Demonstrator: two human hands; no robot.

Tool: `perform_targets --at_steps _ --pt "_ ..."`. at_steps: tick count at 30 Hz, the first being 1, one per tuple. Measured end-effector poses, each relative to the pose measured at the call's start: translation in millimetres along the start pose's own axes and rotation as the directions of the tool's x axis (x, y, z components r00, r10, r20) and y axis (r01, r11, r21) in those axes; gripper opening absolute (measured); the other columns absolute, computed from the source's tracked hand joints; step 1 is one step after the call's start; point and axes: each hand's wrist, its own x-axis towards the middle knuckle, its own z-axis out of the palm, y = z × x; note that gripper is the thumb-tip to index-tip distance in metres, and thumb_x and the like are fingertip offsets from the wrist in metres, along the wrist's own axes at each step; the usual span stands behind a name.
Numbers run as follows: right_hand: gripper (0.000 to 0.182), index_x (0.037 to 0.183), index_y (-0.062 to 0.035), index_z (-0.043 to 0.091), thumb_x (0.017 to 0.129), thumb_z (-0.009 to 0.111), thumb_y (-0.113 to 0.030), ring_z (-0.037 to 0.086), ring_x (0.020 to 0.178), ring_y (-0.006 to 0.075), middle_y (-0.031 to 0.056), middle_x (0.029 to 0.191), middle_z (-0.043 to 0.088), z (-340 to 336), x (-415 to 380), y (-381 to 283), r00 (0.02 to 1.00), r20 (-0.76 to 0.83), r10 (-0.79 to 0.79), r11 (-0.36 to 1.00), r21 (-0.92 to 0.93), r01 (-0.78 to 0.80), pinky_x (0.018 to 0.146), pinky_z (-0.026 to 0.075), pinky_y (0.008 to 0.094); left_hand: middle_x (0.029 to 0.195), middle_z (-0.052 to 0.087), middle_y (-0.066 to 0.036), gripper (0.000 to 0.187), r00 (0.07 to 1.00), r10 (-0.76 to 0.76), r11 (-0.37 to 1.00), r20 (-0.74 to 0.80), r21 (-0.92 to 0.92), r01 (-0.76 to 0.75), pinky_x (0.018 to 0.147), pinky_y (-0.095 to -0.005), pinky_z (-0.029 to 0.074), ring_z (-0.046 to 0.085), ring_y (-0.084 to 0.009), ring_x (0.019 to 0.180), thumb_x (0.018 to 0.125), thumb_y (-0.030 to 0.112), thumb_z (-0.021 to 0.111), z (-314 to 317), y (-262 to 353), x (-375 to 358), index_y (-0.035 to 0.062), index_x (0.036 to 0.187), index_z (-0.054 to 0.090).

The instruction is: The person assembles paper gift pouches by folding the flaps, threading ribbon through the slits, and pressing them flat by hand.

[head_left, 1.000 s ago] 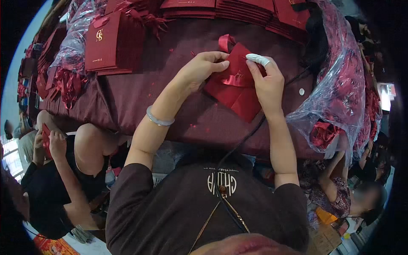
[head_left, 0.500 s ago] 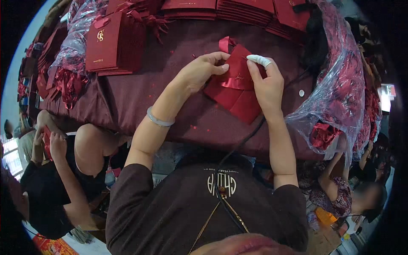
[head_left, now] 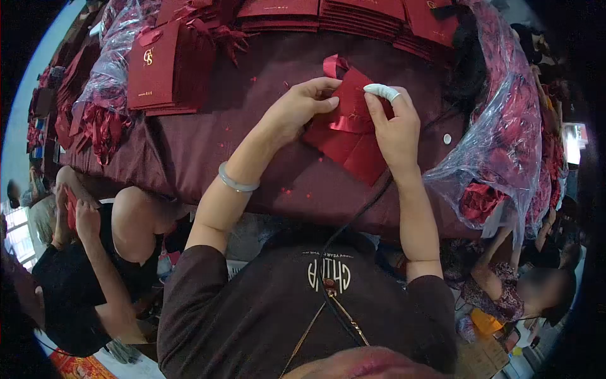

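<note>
1. Centrally, a red paper bag (head_left: 358, 151) lies tilted on a maroon tablecloth (head_left: 265, 69), below and between both hands' fingertips.
2. The left hand (head_left: 297, 110) clamps thumb and finger on its left edge; the right hand (head_left: 399, 129), one finger white-wrapped, pinches its upper right edge.
3. Beyond the left fingers, gold-lettered bags (head_left: 150, 72) stand stacked.

Left hand (head_left: 306, 104): thumb opposing fingers | Right hand (head_left: 396, 119): thumb near index fingertip | Arms: forward, elbows bent
</note>
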Motion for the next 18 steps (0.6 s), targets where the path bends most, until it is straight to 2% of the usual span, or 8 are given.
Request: perform_targets --at_steps 1,3,6,13,16,18 --pt "0.013 0.092 -0.0042 0.066 0.084 0.063 -0.014 0.060 0.085 0.0258 0.0103 0.091 0.061 1 0 2 1.000 0.004 0.011 1.000 -0.002 -0.011 0.075 0.046 0.0338 0.104 0.061 -0.004 0.033 1.000 0.000 1.000 0.001 -0.001 0.000 0.086 -0.0218 0.043 0.056 -0.0093 0.092 0.089 0.004 0.055 3 2 -3 -0.0032 0.121 0.052" --pt "0.013 0.092 -0.0047 0.066 0.084 0.063 -0.015 0.060 0.085 0.0263 0.0103 0.092 0.061 3 0 5 1.000 0.008 0.021 1.000 -0.005 -0.021 0.075 0.046 0.0343 0.116 0.058 -0.008 0.039 0.997 0.069 0.979 -0.025 0.195 -0.063 0.092 -0.0262 0.043 0.055 -0.0125 0.102 0.089 0.006 0.057 9 10 -9 -0.0032 0.126 0.050" --pt "0.015 0.092 -0.0045 0.066 0.084 0.062 -0.016 0.061 0.086 0.0266 0.0105 0.092 0.061 4 1 7 0.998 0.040 0.054 0.998 -0.022 -0.053 0.075 0.046 0.0352 0.120 0.056 -0.009 0.044 0.996 0.087 0.967 -0.012 0.241 -0.082 0.093 -0.0262 0.042 0.054 -0.0126 0.104 0.088 0.009 0.059 7 8 -9 -0.0036 0.128 0.048" --pt "0.018 0.092 -0.0065 0.067 0.085 0.061 -0.021 0.061 0.085 0.0280 0.0092 0.091 0.062 8 1 9 0.997 0.055 0.054 0.996 -0.069 -0.050 0.074 0.047 0.0361 0.119 0.057 -0.010 0.043 0.997 0.072 0.980 0.001 0.186 -0.071 0.092 -0.0251 0.042 0.054 -0.0129 0.104 0.087 0.007 0.059 12 14 -13 -0.0046 0.127 0.049" --pt "0.017 0.092 -0.0066 0.066 0.086 0.059 -0.022 0.061 0.084 0.0287 0.0092 0.091 0.061 7 2 5 0.997 0.076 0.033 0.993 -0.119 -0.024 0.073 0.047 0.0370 0.115 0.059 -0.009 0.041 0.994 0.105 0.965 -0.030 0.244 -0.094 0.090 -0.0255 0.043 0.056 -0.0138 0.101 0.086 0.006 0.058 12 12 -13 -0.0058 0.124 0.051" --pt "0.017 0.092 -0.0064 0.065 0.086 0.058 -0.021 0.060 0.084 0.0291 0.0092 0.091 0.061 8 3 1 0.996 0.090 0.010 0.989 -0.146 0.003 0.072 0.047 0.0377 0.109 0.061 -0.010 0.038 0.947 0.316 0.796 0.053 0.528 -0.295 0.088 -0.0272 0.044 0.057 -0.0154 0.097 0.086 0.006 0.058 8 7 -11 -0.0064 0.122 0.052"
